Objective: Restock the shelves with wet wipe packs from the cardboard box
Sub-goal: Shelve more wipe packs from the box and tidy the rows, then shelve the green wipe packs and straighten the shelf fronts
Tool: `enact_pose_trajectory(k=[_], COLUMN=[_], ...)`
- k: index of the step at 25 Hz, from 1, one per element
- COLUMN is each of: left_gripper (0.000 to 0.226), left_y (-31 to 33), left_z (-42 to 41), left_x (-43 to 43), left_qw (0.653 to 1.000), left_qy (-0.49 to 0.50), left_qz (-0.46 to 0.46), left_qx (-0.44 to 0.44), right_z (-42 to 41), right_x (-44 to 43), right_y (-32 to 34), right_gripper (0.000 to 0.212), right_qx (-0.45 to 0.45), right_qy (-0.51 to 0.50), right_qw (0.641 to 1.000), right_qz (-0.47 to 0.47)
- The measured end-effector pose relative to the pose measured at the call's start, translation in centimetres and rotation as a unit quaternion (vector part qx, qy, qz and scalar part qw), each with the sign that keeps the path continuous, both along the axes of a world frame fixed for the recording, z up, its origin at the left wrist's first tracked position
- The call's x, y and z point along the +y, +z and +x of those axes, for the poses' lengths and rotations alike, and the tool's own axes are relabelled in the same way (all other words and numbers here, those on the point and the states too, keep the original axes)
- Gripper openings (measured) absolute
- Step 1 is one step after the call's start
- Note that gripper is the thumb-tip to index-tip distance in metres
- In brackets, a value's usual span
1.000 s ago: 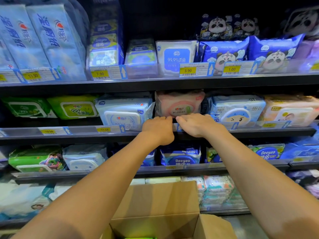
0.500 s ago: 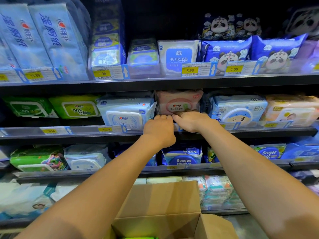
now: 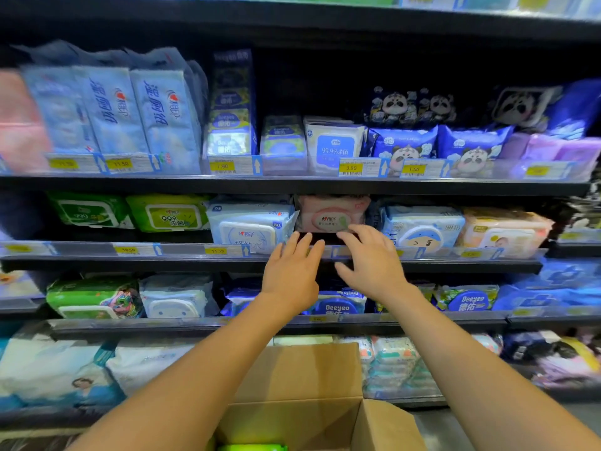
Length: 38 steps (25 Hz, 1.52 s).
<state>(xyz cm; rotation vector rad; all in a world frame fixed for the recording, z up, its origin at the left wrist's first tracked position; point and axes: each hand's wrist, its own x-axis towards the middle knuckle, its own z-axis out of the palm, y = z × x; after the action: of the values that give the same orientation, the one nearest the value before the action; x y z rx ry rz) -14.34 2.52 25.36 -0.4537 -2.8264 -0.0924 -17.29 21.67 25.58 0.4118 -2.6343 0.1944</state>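
Pink wipe pack (image 3: 331, 213) sits on the middle shelf (image 3: 130, 263). Left hand (image 3: 291, 275) and right hand (image 3: 370, 265) are just below it, each grip spread, holding nothing. Risk: unsupported, the pack may slump forward off the shelf. Half a second earlier both hands were curled against that pack; cardboard box (image 3: 302, 379) stands well below it

Setting: retail shop aisle. Evidence: tiered black metal shelves (image 3: 227, 185), yellow paper price tags (image 3: 351, 168) on every shelf edge, rows of sealed plastic wet wipe packs (image 3: 169, 216).
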Motion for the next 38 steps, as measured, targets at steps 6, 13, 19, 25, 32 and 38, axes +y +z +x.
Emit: enact_pose_trajectory(k=[6, 13, 19, 25, 32, 38], left_gripper=[0.081, 0.074, 0.074, 0.079, 0.081, 0.084], left_y=[-4.7, -13.6, -21.6, -28.0, -34.7, -39.4], left_z=[7.0, 13.9, 17.4, 17.3, 16.6, 16.3], left_x=[-3.8, -9.9, -12.9, -13.1, -12.6, -12.6], left_qw=[0.997, 0.983, 0.950, 0.906, 0.830, 0.729], left_qy=[0.049, 0.099, 0.136, 0.141, 0.203, 0.303], left_qz=[0.032, 0.043, 0.062, 0.074, 0.132, 0.179], left_qx=[-0.050, -0.150, -0.273, -0.393, -0.503, -0.586], right_z=[8.0, 13.8, 16.7, 17.2, 16.6, 16.4], right_x=[-2.4, -6.0, -7.9, -8.9, -10.0, -10.6], right_y=[-4.3, -12.3, -20.1, -26.7, -35.9, -40.7], right_gripper=[0.067, 0.068, 0.069, 0.073, 0.088, 0.085], right_qx=[-0.026, -0.163, -0.302, -0.414, -0.565, -0.650], right_qy=[0.004, 0.023, 0.045, 0.037, 0.015, -0.036], right_qw=[1.000, 0.986, 0.951, 0.907, 0.824, 0.759], right_qz=[-0.012, 0.013, 0.047, 0.060, 0.033, 0.018])
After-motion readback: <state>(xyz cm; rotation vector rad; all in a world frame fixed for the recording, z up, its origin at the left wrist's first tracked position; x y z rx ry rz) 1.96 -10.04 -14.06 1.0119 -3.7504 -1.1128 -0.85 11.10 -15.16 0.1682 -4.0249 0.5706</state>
